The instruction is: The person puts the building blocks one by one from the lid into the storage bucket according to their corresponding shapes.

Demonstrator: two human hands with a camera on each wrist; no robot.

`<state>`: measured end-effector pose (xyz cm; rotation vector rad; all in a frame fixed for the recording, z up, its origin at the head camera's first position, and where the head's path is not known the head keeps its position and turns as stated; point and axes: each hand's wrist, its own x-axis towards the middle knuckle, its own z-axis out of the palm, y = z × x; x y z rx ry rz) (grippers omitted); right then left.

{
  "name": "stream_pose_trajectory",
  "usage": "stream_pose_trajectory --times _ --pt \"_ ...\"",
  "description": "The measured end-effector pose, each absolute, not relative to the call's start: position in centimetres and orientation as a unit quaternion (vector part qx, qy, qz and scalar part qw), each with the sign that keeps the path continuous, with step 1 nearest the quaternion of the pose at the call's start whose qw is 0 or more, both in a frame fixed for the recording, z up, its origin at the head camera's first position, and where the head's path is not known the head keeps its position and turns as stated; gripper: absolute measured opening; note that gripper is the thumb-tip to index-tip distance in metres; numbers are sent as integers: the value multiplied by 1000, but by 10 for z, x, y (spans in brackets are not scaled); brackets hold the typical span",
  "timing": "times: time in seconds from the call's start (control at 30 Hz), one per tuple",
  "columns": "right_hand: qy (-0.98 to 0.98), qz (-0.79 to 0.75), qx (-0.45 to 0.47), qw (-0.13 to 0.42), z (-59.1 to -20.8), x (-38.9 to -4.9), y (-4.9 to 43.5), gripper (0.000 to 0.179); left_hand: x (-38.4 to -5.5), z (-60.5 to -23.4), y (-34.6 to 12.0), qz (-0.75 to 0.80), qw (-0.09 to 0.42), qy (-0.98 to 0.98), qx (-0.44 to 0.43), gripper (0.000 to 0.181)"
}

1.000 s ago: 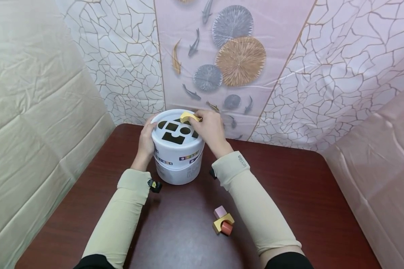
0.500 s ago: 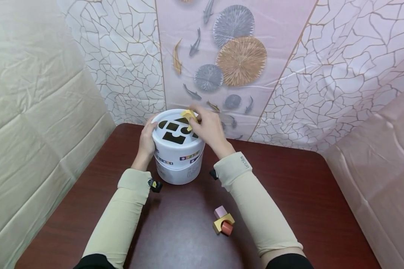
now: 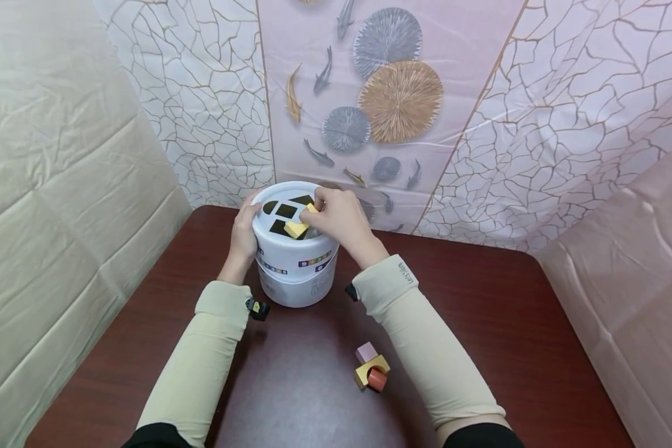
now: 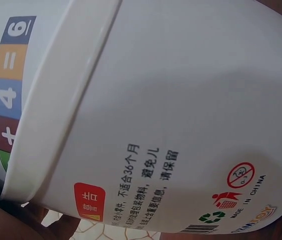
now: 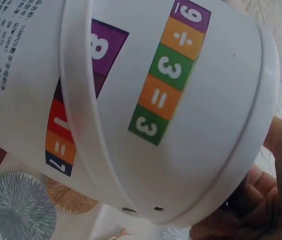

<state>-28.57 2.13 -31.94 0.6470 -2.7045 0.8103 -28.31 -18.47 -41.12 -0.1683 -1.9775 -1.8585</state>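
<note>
A white shape-sorter bucket (image 3: pixel 285 252) stands upright on the table; its lid (image 3: pixel 266 225) has several dark cut-out holes. My left hand (image 3: pixel 243 233) holds the bucket's left side, its fingertips at the rim. Over the lid's front right part, my right hand (image 3: pixel 344 221) pinches a yellow arch-shaped block (image 3: pixel 296 229) between thumb and fingers. The block overlaps the notched front hole and hides the round one. In the right wrist view, the right hand's curled fingers (image 5: pixel 260 187) show past the bucket's rim, while the block is hidden there.
Between the forearms, near the table's front, lie a pink block (image 3: pixel 366 353), a second yellow arch block (image 3: pixel 363 377) and an orange-red cylinder block (image 3: pixel 377 380), close together. The dark red-brown table (image 3: pixel 470 298) is bordered by a patterned cloth (image 3: pixel 481 168) at the back and sides.
My right hand has brought the yellow arch block from the lid's back edge toward its front, turning it on the way. The left hand, the bucket and the loose blocks have stayed put.
</note>
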Motion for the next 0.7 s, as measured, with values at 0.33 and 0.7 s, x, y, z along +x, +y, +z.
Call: stream_pose_trajectory --times 0.33,0.7 --pt "-930 216 260 141 -319 -277 10 40 -282 -409 -183 -674 193 -711 -51 53" --pt "-929 182 298 123 -331 -274 4 44 -281 -410 -183 -684 198 -699 -58 52"
